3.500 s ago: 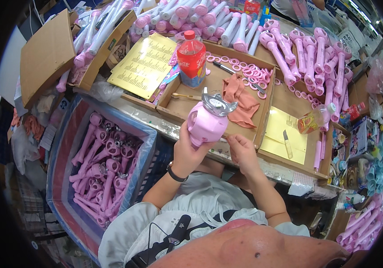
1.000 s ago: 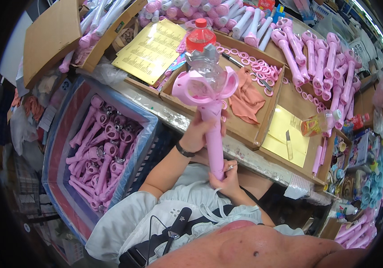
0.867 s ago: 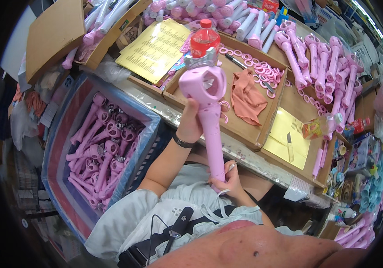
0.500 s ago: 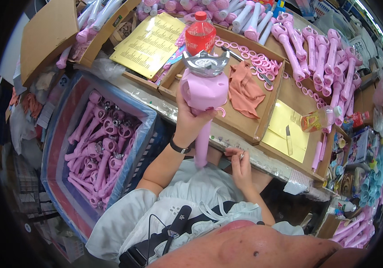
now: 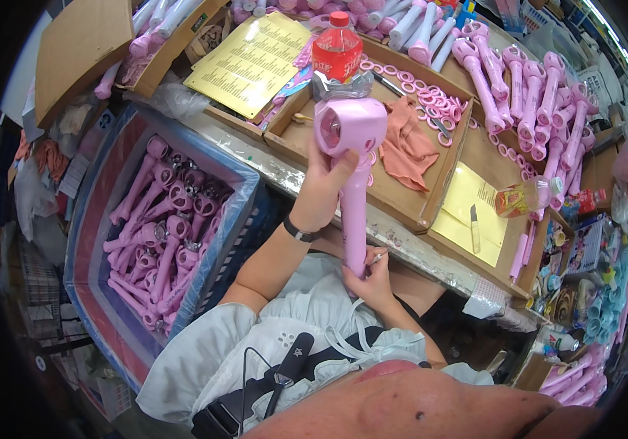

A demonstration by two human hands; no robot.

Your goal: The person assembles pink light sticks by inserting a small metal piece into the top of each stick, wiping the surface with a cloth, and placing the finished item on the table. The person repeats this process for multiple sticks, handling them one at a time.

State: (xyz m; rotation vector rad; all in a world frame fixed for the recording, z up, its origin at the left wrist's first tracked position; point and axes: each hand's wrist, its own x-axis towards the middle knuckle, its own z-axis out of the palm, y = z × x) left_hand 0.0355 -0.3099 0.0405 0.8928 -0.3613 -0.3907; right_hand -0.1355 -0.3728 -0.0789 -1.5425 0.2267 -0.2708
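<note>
Hands share one pink toy (image 5: 353, 170): left hand (image 5: 323, 192) grips it under the round head, above the tray's near edge (image 5: 409, 217). Right hand (image 5: 369, 278) clasps the handle's base, perhaps pinching a small tool; keeping the upper grip steady should help.

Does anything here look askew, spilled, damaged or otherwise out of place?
Nothing looks damaged or spilled. The left hand grips the pink wand toy upright near its head, and the right hand holds its lower end. The one untidy item is an orange cloth lying crumpled in the wooden tray among loose pink rings.
</note>
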